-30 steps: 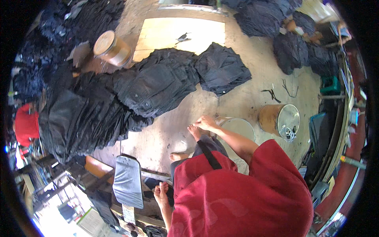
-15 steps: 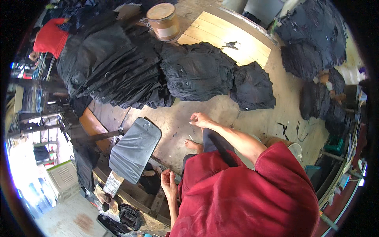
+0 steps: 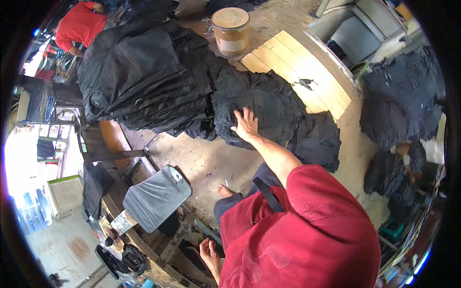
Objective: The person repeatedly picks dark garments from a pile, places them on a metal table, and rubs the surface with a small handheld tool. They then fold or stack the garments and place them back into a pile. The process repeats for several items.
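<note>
My right hand reaches forward with its fingers spread over a stack of black garments, laid flat in layers. It appears to touch the top of the stack; nothing is gripped. My left hand hangs low beside my body, its fingers loosely bent and apart, holding nothing. Nearest to it is a wooden bench frame. A grey cloth-covered board with rounded corners stands out over that frame. To the left of the stack, a larger heap of black cloth spreads out.
A brown drum stands behind the stack, near a pale plank panel with a small dark scrap on it. More black cloth is piled at the right. A person in a red shirt bends at the far left. A crate sits lower left.
My right hand has moved forward from over the floor onto the black stack, and its fingers have spread. My left hand has dropped lower. The view has shifted, and the person in red shows more fully.
</note>
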The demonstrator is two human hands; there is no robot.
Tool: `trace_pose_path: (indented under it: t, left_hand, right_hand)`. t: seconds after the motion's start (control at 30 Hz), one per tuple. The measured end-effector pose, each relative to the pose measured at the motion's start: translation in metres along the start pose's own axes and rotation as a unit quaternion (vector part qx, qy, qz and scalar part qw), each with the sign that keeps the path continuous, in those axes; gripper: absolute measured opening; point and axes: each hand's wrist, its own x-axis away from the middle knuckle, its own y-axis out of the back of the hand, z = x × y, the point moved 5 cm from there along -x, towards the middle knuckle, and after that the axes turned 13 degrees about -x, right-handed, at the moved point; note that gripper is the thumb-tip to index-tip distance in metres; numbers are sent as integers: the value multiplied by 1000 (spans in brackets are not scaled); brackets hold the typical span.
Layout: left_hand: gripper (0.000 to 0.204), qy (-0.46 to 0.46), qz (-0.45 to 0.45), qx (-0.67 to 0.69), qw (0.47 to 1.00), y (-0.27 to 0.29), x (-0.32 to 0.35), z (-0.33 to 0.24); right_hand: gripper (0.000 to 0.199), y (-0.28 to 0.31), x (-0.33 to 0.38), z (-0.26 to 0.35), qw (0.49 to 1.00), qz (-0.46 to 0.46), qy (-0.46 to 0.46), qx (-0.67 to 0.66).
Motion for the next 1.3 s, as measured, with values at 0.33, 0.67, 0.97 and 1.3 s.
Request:
trace_pose_path:
  t: [0.33,0.67,0.97,1.3]
  left_hand:
    - [28,-38,126,-58,990,-181,-28,-98]
    - [64,38,150,-40,987,-386,-243,-170]
    - [65,234,43,-80,968,-457,-334,-140]
    - [86,91,127,261,953,-338,-390,-177]
  right_hand:
    - [25,137,-95,-160,910,-154,-39,-383]
    - [46,425,-31,-353,942,-221,-39,-249]
    - [33,455,83,-414,979,-162,-114,45]
    - [35,269,183,-413,926,341,-138,-89]
